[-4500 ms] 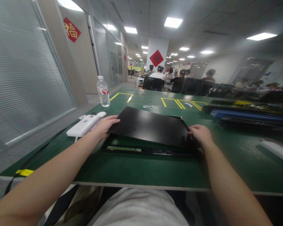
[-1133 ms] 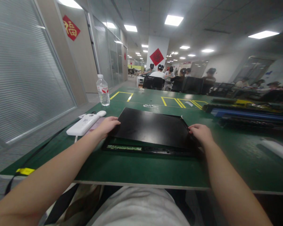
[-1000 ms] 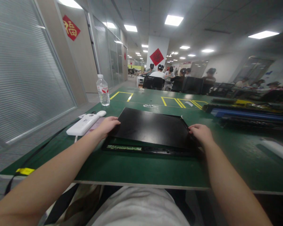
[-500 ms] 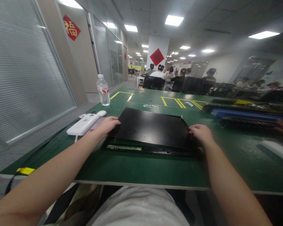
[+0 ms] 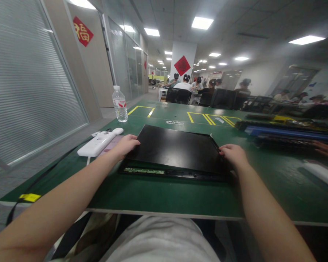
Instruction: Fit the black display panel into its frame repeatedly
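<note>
A black LCD screen panel (image 5: 177, 147) lies tilted over a thin dark frame (image 5: 196, 176) in front of me. Along the near edge, a green circuit board strip (image 5: 144, 170) shows in a gap below the panel. My left hand (image 5: 129, 145) grips the panel's left edge, thumb on top and the other fingers partly hidden. At the opposite side, my right hand (image 5: 232, 154) pinches the right edge, where a small light tab (image 5: 211, 135) sticks up at the far corner. Whether the right fingers also touch the frame, I cannot tell.
On the green table (image 5: 164, 198), a white handheld device (image 5: 97, 144) lies left of my left hand, with a water bottle (image 5: 120, 104) behind it. Blue and black parts (image 5: 287, 133) are piled at right, near a co-worker's hand (image 5: 326, 150) and another white device (image 5: 322, 174).
Both my hands and the panel stay practically where they were. At the right edge, the co-worker's hand has shifted slightly left.
</note>
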A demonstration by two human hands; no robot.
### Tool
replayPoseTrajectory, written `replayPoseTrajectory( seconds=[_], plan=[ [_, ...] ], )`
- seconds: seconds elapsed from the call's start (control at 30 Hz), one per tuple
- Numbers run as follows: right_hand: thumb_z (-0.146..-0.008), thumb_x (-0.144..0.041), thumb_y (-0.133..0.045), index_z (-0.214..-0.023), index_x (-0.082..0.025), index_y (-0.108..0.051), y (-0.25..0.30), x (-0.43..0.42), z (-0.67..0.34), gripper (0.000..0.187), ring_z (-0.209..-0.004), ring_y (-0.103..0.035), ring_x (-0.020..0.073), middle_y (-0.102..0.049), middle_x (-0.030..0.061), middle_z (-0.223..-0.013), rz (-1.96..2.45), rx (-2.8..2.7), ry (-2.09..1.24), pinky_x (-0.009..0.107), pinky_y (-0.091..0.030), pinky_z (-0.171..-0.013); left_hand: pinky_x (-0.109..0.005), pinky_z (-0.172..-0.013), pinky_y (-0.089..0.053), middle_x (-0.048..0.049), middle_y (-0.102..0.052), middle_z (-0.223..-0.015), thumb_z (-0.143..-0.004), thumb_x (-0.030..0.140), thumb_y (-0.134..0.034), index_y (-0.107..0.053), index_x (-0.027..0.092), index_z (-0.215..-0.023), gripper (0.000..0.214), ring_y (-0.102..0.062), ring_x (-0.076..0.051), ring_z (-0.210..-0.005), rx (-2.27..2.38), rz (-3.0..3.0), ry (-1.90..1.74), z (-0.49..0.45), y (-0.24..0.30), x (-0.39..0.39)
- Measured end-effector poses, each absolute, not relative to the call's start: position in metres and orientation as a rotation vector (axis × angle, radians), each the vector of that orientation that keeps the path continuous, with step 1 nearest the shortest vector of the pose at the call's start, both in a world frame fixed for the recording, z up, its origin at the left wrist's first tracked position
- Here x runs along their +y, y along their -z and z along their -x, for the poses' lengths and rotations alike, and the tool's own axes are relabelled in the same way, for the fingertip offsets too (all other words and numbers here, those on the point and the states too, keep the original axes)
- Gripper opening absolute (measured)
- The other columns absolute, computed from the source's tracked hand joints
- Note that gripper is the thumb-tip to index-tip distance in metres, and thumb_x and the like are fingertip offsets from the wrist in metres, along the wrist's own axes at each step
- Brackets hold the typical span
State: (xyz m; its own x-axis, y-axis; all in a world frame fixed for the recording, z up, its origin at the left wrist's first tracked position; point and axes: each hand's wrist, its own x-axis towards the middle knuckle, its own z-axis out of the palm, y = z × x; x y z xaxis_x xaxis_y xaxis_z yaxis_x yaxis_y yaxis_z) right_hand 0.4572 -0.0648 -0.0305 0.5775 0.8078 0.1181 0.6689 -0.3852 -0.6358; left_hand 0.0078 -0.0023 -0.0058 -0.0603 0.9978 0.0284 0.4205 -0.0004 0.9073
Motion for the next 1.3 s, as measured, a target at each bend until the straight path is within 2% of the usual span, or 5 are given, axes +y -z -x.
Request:
replayPoseTrajectory(
  seconds=[0.3,0.6,0.97,1.1,1.3],
  plan=[
    [-0.074,-0.024,-0.06,-0.088,-0.021,-0.08,0.033,-0.064,-0.459,0.025,-0.068,-0.067,0.0192,-0.078,0.0056,-0.079,2.136,-1.159,-0.299,0.026,-0.047,-0.06,-0.034,-0.07,-0.052,-0.0029,-0.07,-0.079,-0.065,0.032,-0.071,-0.065,0.022,-0.086,0.025,-0.069,-0.025,-0.079,1.539,-1.411,-1.054,-0.006,0.01,0.001],
    [-0.075,-0.023,-0.06,-0.09,-0.02,-0.08,0.03,-0.065,-0.456,0.025,-0.069,-0.068,0.0193,-0.078,0.0051,-0.08,2.153,-1.143,-0.315,0.027,-0.045,-0.06,-0.032,-0.074,-0.052,-0.0029,-0.073,-0.083,-0.054,0.036,-0.079,-0.067,0.021,-0.087,0.038,-0.069,-0.025,-0.082,1.431,-1.41,-1.129,-0.002,0.012,0.005],
    [-0.075,-0.029,-0.061,-0.089,-0.021,-0.08,0.04,-0.061,-0.466,0.025,-0.064,-0.066,0.0181,-0.078,0.0054,-0.08,2.084,-1.135,-0.344,0.028,-0.047,-0.06,-0.034,-0.079,-0.051,-0.0045,-0.072,-0.08,-0.062,0.037,-0.072,-0.066,0.024,-0.064,0.015,-0.068,-0.029,-0.087,1.599,-1.88,-1.005,0.001,0.009,0.002],
    [-0.073,-0.028,-0.062,-0.09,-0.02,-0.08,0.041,-0.06,-0.466,0.026,-0.064,-0.065,0.0179,-0.078,0.0055,-0.08,2.076,-1.113,-0.361,0.028,-0.048,-0.062,-0.038,-0.083,-0.051,-0.0064,-0.071,-0.078,-0.06,0.032,-0.073,-0.061,0.025,-0.055,0.015,-0.069,-0.033,-0.09,1.652,-1.926,-0.917,0.001,0.011,0.005],
    [-0.07,-0.023,-0.059,-0.091,-0.019,-0.08,0.039,-0.061,-0.467,0.03,-0.064,-0.064,0.0173,-0.077,0.005,-0.077,2.03,-1.131,-0.382,0.028,-0.048,-0.063,-0.039,-0.095,-0.05,-0.0093,-0.075,-0.096,-0.058,0.028,-0.076,-0.054,0.025,-0.046,0.026,-0.067,-0.036,-0.105,1.642,-2.009,-0.823,0.003,0.014,0.009]
  ],
)
